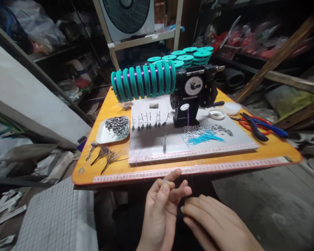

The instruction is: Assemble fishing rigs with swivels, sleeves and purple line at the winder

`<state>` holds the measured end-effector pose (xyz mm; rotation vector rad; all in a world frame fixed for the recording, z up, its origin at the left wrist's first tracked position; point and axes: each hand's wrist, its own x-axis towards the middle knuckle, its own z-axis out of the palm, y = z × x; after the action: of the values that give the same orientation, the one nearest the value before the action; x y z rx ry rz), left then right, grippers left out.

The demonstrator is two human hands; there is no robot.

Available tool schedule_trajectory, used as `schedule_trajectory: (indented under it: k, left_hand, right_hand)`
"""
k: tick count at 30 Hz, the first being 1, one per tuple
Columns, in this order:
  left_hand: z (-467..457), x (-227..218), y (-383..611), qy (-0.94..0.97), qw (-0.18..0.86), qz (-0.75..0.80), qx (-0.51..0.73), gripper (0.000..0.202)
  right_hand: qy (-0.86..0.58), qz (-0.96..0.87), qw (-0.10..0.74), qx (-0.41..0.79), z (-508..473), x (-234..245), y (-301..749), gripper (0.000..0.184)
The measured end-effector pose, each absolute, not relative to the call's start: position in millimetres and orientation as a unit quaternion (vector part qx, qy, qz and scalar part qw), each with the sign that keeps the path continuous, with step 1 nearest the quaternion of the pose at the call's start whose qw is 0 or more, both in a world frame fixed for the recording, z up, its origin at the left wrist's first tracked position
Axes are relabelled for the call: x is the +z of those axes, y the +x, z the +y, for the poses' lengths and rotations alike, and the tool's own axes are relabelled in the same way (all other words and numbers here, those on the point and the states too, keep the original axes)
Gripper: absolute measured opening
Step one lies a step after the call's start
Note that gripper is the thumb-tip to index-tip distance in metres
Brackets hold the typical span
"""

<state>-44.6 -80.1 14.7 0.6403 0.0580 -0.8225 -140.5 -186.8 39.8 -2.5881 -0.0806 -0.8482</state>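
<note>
My left hand (161, 205) is raised just in front of the table's near edge. Its thumb and index finger pinch a tiny light-blue piece (166, 181), while the other fingers are spread. Close beside it on the right, my right hand (211, 218) is closed, fingers together and thumb tucked under; whatever its fingertips hold is hidden. Beyond the hands, a grey board carries a lead sinker (164, 147) with a thin metal stem and a row of several smaller sinkers (149, 125). Thin blue strips (205, 137) lie beside small metal bits (193, 129).
A black winding machine (191, 90) holds a row of teal spools (143, 80) with purple line. More spools (185, 60) are stacked behind. A white tray (101, 134) of sinkers stands left, pliers (256, 129) lie right. A measuring tape (146, 175) runs along the front edge.
</note>
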Motion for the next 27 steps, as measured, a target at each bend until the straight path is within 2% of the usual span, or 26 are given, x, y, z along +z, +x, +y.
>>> schedule_trajectory:
  k: [5, 9, 13, 17, 20, 23, 27]
  left_hand:
    - [-78, 12, -42, 0.298, 0.831, 0.023, -0.469, 0.014]
    - [-79, 14, -35, 0.325, 0.816, 0.008, -0.477, 0.016]
    - [-71, 18, -24, 0.373, 0.809, 0.007, -0.454, 0.013]
    - [-65, 19, -18, 0.388, 0.804, 0.01, -0.451, 0.013]
    - [-65, 18, -17, 0.41, 0.79, 0.025, -0.455, 0.015]
    - [-64, 17, -15, 0.434, 0.775, 0.029, -0.457, 0.017]
    - [-60, 18, -9, 0.438, 0.753, 0.007, -0.49, 0.016]
  right_hand:
    - [-0.935, -0.066, 0.16, -0.311, -200, 37, -144, 0.021]
    - [-0.935, -0.087, 0.171, -0.297, -208, 28, -155, 0.028]
    - [-0.905, 0.052, 0.2, -0.372, -230, 13, -172, 0.046]
    - [-0.884, 0.096, 0.225, -0.398, -254, 1, -183, 0.042]
    - [-0.904, 0.068, 0.253, -0.337, -255, -9, -183, 0.033]
    - [-0.933, 0.017, 0.285, -0.218, -241, -24, -179, 0.022]
    - [-0.949, -0.02, 0.303, -0.089, -220, -52, -180, 0.027]
